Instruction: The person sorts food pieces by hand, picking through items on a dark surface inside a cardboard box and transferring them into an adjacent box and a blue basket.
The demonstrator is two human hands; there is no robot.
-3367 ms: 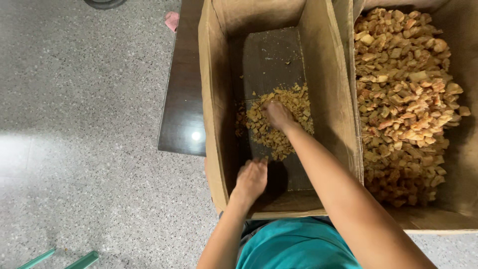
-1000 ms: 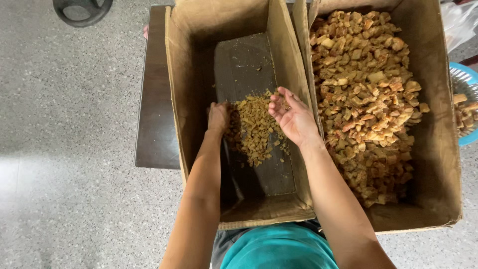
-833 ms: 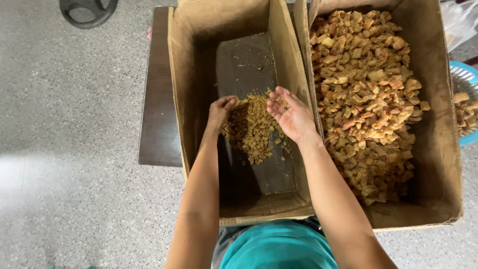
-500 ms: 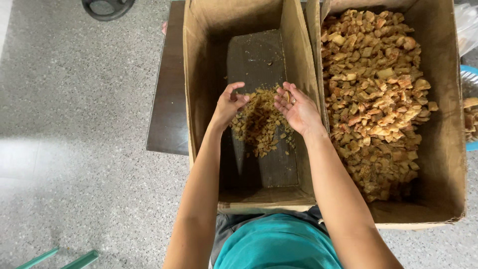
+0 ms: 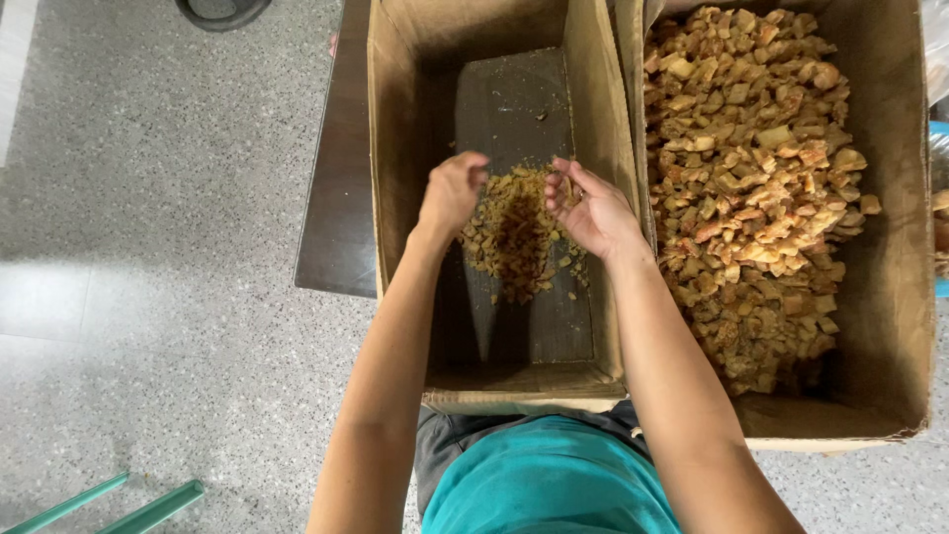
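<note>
I log: tan open cardboard box [image 5: 395, 148] with dark floor; golden-brown crumb heap [image 5: 514, 232]; second tan cardboard box [image 5: 895, 297] of mottled golden-orange fried chunks [image 5: 756, 188]; teal shirt [image 5: 544, 485]; grey speckled floor [image 5: 148, 198]; possibly green rails [image 5: 109, 499].

so there's a dark brown low wooden table [image 5: 341, 218] on the speckled grey terrazzo floor [image 5: 148, 297], and a tall open cardboard box [image 5: 395, 148] sits on the table's right part

Both hands have risen, scooping the crumbs [image 5: 514, 232].
</note>
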